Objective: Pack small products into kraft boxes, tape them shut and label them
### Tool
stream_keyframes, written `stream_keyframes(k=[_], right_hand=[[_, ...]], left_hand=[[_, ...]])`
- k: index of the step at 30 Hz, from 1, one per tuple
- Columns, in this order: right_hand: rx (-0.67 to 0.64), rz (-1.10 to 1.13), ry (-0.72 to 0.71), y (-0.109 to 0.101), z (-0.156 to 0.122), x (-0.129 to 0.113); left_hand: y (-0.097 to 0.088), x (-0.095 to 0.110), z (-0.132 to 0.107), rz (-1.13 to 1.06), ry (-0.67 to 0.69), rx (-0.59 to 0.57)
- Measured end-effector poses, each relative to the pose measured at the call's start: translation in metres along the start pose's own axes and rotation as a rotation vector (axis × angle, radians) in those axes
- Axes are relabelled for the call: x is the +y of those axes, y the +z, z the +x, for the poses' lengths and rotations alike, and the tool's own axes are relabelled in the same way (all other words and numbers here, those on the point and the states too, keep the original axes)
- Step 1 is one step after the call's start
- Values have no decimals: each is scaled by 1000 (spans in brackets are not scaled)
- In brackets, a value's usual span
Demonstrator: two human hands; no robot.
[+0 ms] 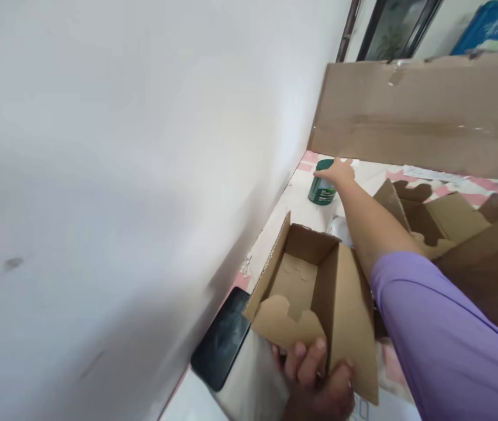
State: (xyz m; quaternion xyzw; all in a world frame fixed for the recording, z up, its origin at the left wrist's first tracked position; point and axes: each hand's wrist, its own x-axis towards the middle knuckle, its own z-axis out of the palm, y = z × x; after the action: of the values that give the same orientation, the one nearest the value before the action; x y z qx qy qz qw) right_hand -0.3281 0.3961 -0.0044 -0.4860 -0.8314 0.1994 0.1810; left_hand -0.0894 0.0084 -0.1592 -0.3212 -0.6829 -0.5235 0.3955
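My left hand (314, 380) grips the near end of an open cardboard box (334, 280), its fingers over the notched end flap and its thumb by the long side flap. The box is tilted, and I see nothing inside it but its brown walls and bottom flaps. My right hand (341, 172), on an arm in a purple sleeve, reaches out to a dark green can (320, 192) with pale print. The thumb lies across the can's upper part; some fingers are hidden or too small to make out. The can stands close to the white wall.
A black phone (222, 339) lies left of the box along the wall (144, 175). At right stands a larger open carton (486, 263) with raised flaps. A tall cardboard sheet (415, 117) closes off the back. A pale lidlike object (340, 228) is partly hidden behind the box.
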Motion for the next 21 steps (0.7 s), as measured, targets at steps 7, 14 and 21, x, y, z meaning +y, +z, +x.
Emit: stream_keyframes(k=[7, 14, 21], right_hand=[[128, 44, -77, -6, -97, -20], [297, 226, -350, -39, -210, -62], [677, 257, -878, -119, -357, -3]], left_hand=[[1, -25, 12, 54, 46, 28], [-12, -53, 48, -7, -100, -3], [-50, -36, 109, -59, -279, 156]])
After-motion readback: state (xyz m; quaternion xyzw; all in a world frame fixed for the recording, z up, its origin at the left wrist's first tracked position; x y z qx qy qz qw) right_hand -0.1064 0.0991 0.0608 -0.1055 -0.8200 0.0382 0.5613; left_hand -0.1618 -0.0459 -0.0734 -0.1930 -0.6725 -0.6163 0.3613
